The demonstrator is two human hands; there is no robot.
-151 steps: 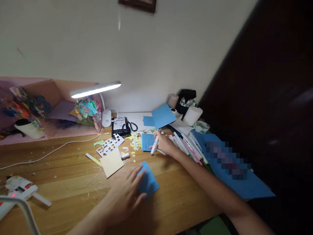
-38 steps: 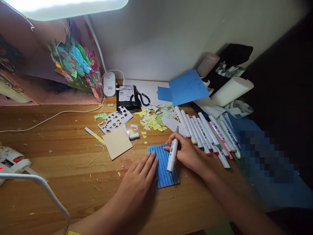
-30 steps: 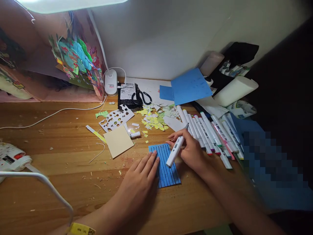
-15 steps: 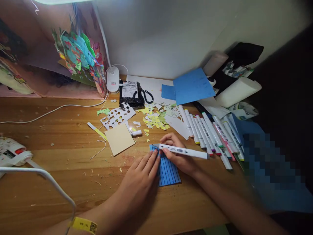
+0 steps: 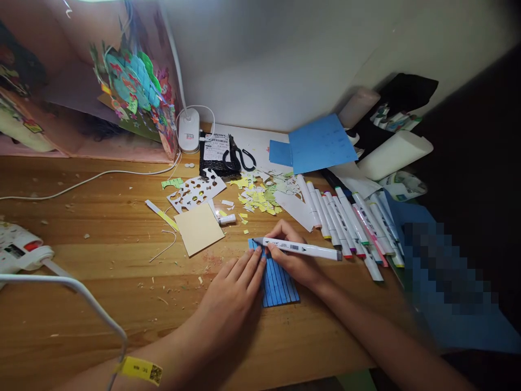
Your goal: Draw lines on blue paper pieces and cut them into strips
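Note:
A blue card [image 5: 280,285] with dark parallel stripes lies on the wooden table. My left hand [image 5: 236,285] rests flat on its left part, fingers stretched out towards its top edge and covering some of the stripes. Between the fingers and thumb of my right hand [image 5: 295,255] is a white marker [image 5: 303,248], held at a low slant. Its dark tip touches or hovers just over the card's top left corner. A square beige board [image 5: 199,229] lies left of the card, with a small white tube [image 5: 227,219] beside it.
Many markers [image 5: 342,217] lie in a row at the right. Behind are yellow and green paper scraps [image 5: 260,196], black-handled pliers [image 5: 238,157] and a folded blue sheet [image 5: 321,144]. A white cable [image 5: 93,307] crosses the lower left. A decorated pink box [image 5: 166,130] stands at the back left.
The marker's rear end has shifted slightly left with my right hand, its tip staying near the same corner. My left hand keeps its place on the card. The view has moved a little.

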